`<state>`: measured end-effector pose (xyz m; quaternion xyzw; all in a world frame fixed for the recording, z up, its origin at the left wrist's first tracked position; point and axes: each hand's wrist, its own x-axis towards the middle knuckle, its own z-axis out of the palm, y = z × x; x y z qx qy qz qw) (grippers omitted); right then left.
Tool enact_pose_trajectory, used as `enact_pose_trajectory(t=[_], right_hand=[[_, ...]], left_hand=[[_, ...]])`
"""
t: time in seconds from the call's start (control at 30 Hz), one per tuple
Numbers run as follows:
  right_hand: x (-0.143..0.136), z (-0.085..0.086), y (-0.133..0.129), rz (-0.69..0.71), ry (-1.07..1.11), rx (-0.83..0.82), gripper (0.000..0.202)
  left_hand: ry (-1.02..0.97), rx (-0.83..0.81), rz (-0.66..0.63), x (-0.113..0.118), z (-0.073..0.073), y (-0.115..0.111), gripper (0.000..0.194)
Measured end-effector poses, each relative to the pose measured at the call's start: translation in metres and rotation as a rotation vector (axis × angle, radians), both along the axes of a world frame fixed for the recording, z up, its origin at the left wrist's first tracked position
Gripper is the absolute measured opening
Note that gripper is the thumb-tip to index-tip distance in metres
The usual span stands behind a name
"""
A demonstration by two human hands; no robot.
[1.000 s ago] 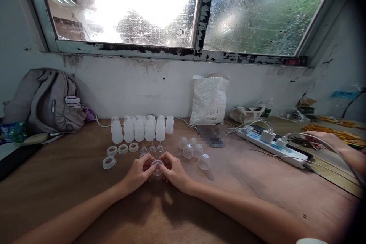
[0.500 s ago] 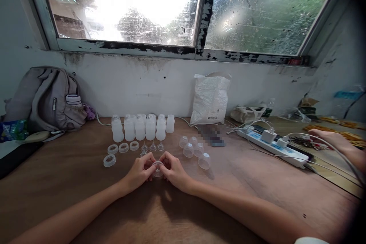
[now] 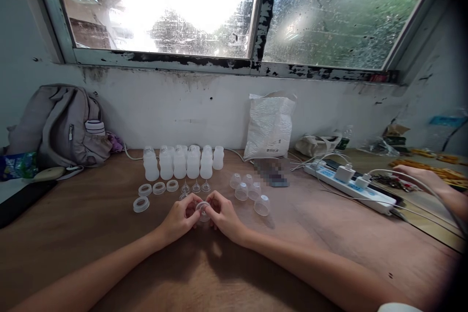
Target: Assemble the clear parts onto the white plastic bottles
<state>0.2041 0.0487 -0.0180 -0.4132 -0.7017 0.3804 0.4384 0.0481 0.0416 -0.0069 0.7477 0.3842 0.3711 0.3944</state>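
My left hand (image 3: 185,215) and my right hand (image 3: 221,213) meet above the table, both closed on a translucent bottle collar ring (image 3: 203,206). Thumbs and fingers pinch its two sides. Something clear, seemingly a nipple, shows inside the ring, though fingers partly hide it. Just beyond my hands stand several clear bottle nipples (image 3: 196,186). To the left lie several loose collar rings (image 3: 141,204). Several clear domed caps (image 3: 262,205) sit to the right. Behind the nipples, white baby bottles (image 3: 193,163) stand in a row.
A white power strip (image 3: 351,187) with chargers and cables lies at right. Another person's hand (image 3: 420,175) is at the far right. A white plastic bag (image 3: 269,126) leans on the wall; a grey backpack (image 3: 62,126) and a black flat object (image 3: 25,202) are at left.
The ring between my hands has tilted, so its opening shows more. My hands have shifted slightly, with the thumbs pressing in the ring. The other things stay in place.
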Motion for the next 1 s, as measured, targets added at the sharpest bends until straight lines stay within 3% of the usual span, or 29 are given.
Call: enact_pose_trajectory(t=[0.27, 0.6, 0.8, 1.0], right_hand=[[-0.0010, 0.0033, -0.0036, -0.035, -0.071, 0.072, 0.011], [-0.0014, 0.0068, -0.0046, 0.014, -0.077, 0.124, 0.010], [-0.0026, 0.0031, -0.0048, 0.034, -0.072, 0.116, 0.018], [-0.0020, 0.0053, -0.0052, 0.042, -0.081, 0.090, 0.011]], left_hand=[[0.034, 0.025, -0.004, -0.0012, -0.0010, 0.0013, 0.010], [0.013, 0.025, 0.118, -0.0019, -0.0037, 0.0023, 0.008], [0.129, 0.181, 0.159, -0.0011, -0.0045, 0.0027, 0.012], [0.105, 0.165, 0.158, -0.0013, -0.0046, 0.0030, 0.011]])
